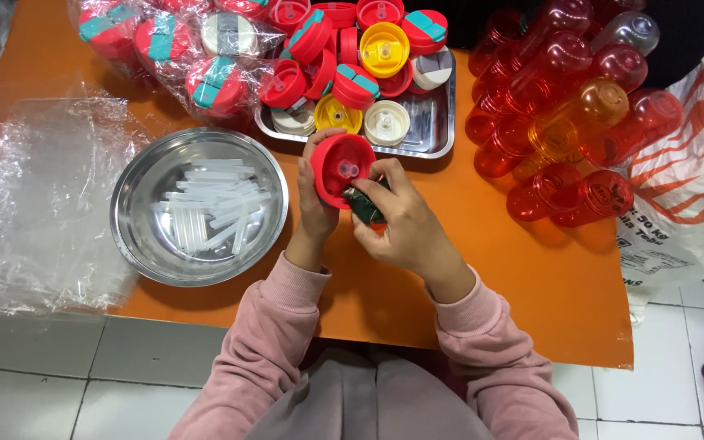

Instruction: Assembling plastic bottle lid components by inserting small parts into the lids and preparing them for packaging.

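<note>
My left hand (314, 213) holds a round red bottle lid (341, 167) upright, its underside facing me, over the orange mat (490, 269). Against the lid's lower right edge, my right hand (405, 220) pinches a small dark green piece (363, 205). Both hands sit just in front of a steel tray (442, 122) piled with red, yellow and white lids. To the left stands a round steel bowl (136, 236) holding several clear short straws (209, 204).
Bagged red lids with teal flaps (156, 41) lie at the back left. A heap of red and orange translucent bottles (572, 106) fills the right side beside a white and orange sack (694, 163). Crumpled clear plastic film (34, 195) covers the left. Tiled floor lies below.
</note>
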